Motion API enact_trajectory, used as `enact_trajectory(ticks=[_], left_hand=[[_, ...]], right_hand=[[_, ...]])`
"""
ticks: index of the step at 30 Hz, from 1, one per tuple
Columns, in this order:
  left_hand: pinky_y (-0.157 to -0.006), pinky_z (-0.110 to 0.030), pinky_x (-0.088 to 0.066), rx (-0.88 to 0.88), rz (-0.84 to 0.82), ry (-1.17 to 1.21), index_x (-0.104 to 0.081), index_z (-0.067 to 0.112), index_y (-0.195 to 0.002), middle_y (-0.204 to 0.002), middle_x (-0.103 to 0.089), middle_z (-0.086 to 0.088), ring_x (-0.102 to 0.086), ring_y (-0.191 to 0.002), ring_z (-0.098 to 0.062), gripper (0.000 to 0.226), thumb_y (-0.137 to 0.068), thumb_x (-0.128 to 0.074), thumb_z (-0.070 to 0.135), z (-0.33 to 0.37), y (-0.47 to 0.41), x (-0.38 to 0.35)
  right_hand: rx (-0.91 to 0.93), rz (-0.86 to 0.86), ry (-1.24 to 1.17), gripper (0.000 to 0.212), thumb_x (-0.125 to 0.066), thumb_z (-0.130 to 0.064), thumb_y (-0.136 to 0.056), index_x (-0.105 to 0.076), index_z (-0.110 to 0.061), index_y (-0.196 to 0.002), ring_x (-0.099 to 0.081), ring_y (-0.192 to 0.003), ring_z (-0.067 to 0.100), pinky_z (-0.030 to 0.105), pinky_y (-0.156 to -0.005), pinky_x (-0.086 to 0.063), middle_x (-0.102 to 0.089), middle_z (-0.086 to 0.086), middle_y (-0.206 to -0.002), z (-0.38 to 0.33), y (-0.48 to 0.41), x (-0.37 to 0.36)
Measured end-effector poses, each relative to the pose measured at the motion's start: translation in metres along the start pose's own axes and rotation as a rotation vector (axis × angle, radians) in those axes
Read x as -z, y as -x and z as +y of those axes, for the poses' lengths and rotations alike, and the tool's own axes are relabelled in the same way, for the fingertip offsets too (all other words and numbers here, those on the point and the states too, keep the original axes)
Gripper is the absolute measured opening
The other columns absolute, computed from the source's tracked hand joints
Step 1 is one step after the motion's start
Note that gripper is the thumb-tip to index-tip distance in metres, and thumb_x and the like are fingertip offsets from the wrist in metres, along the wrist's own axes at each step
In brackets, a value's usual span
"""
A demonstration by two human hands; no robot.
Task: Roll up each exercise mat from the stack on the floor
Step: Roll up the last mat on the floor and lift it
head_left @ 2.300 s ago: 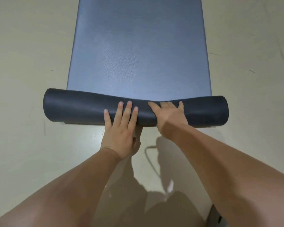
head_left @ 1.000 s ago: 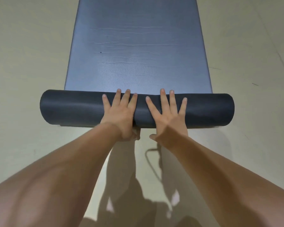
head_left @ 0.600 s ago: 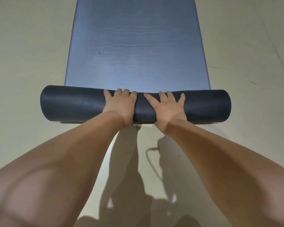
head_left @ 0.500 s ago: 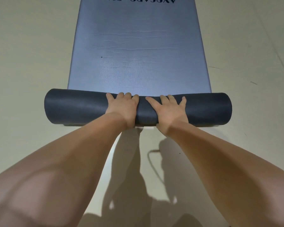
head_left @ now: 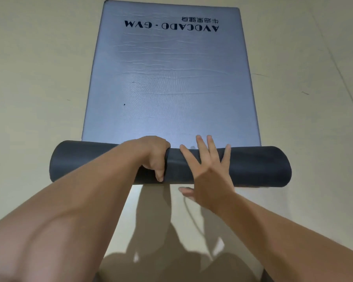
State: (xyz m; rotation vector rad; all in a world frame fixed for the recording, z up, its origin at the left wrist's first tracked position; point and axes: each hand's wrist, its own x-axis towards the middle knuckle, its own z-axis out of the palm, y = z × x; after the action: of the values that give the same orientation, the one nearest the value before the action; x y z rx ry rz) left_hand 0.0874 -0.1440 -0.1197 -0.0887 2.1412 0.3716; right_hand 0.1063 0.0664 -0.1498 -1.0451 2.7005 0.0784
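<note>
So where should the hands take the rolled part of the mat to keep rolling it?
Over the top of the roll, from the near side, fingers curling over its far edge as the left hand does. It is a wide cylinder, so the right hand belongs further outboard.

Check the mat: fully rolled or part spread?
Part spread. The mat lies flat beyond the roll, its far edge and printed logo still unrolled.

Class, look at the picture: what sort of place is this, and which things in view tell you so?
Probably a gym or fitness studio. A half-rolled exercise mat carries the print "AVOCADO GYM", and it lies on a wide, bare, pale floor.
</note>
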Motion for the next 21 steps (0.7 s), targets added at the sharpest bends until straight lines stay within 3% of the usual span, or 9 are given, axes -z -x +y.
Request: enact_trajectory(ticks=[3,6,9,11,14,18,19,21], left_hand=[[-0.080,-0.030,-0.048,-0.020,-0.048,0.107,-0.061,0.023,-0.112,-0.107,-0.068,0.003,-0.062,-0.096,-0.019,0.064,-0.060,-0.098,0.028,-0.005,-0.002,0.004],[-0.089,-0.035,-0.046,-0.012,0.012,0.102,-0.057,0.024,-0.124,-0.120,-0.065,0.003,-0.060,-0.109,-0.023,0.079,-0.057,-0.098,0.033,-0.007,-0.006,-0.002],[-0.115,-0.060,-0.026,0.033,0.154,0.017,-0.029,0.029,-0.157,-0.152,-0.043,0.003,-0.040,-0.142,-0.027,0.119,-0.059,-0.094,0.046,-0.013,-0.003,-0.009],[-0.119,-0.066,-0.011,0.033,0.278,0.063,-0.015,0.033,-0.162,-0.166,-0.022,0.002,-0.022,-0.153,-0.025,0.124,-0.064,-0.089,0.051,-0.021,0.003,-0.011],[-0.121,-0.063,-0.009,0.044,0.485,0.128,-0.016,0.033,-0.162,-0.169,-0.016,0.001,-0.015,-0.155,-0.023,0.107,-0.077,-0.078,0.054,-0.030,0.009,-0.017],[-0.116,-0.070,-0.020,-0.039,0.837,-0.005,-0.049,0.020,-0.149,-0.155,-0.044,-0.009,-0.033,-0.147,-0.032,0.056,-0.096,-0.059,0.035,-0.023,0.009,-0.045],[-0.114,-0.073,-0.022,-0.036,0.921,-0.054,-0.054,0.016,-0.145,-0.151,-0.048,-0.012,-0.036,-0.146,-0.034,0.051,-0.097,-0.054,0.034,-0.020,0.007,-0.057],[-0.115,-0.074,-0.014,0.023,0.933,-0.069,-0.042,0.013,-0.153,-0.160,-0.037,-0.014,-0.024,-0.152,-0.035,0.068,-0.095,-0.043,0.049,-0.012,0.004,-0.076]], right_hand=[[-0.005,0.073,0.014,0.120,-0.063,-0.082,-0.073,-0.011,-0.026,-0.166,-0.003,-0.157,0.047,0.079,-0.117,-0.005,-0.007,0.024,-0.171,-0.010,0.027,-0.024],[-0.040,0.043,0.021,0.112,-0.044,-0.088,-0.081,0.000,-0.025,-0.164,0.001,-0.157,0.046,0.080,-0.115,-0.005,-0.001,0.023,-0.171,-0.011,0.028,-0.038],[-0.044,0.039,0.024,0.103,-0.029,-0.091,-0.083,-0.007,-0.028,-0.162,-0.001,-0.157,0.046,0.079,-0.116,-0.003,-0.004,0.022,-0.171,-0.008,0.012,-0.037],[-0.048,0.052,0.025,0.102,-0.024,-0.091,-0.085,-0.009,-0.029,-0.164,-0.002,-0.158,0.044,0.077,-0.117,-0.003,-0.006,0.021,-0.172,-0.004,-0.003,-0.030],[-0.068,0.033,0.042,0.101,-0.015,-0.092,-0.085,-0.005,-0.032,-0.165,0.002,-0.159,0.041,0.073,-0.119,-0.001,-0.003,0.017,-0.173,0.002,-0.029,-0.016],[-0.070,-0.078,0.014,0.096,-0.005,-0.091,-0.085,0.010,-0.037,-0.163,0.009,-0.159,0.036,0.068,-0.121,0.003,0.005,0.010,-0.174,0.015,-0.067,0.006],[-0.063,-0.097,-0.012,0.096,-0.005,-0.091,-0.085,0.008,-0.037,-0.164,0.008,-0.159,0.035,0.068,-0.122,0.003,0.003,0.010,-0.174,0.019,-0.075,0.012],[-0.057,-0.123,-0.037,0.096,-0.004,-0.091,-0.085,0.001,-0.038,-0.164,0.001,-0.160,0.035,0.067,-0.123,-0.001,-0.005,0.009,-0.174,0.025,-0.090,0.021]])
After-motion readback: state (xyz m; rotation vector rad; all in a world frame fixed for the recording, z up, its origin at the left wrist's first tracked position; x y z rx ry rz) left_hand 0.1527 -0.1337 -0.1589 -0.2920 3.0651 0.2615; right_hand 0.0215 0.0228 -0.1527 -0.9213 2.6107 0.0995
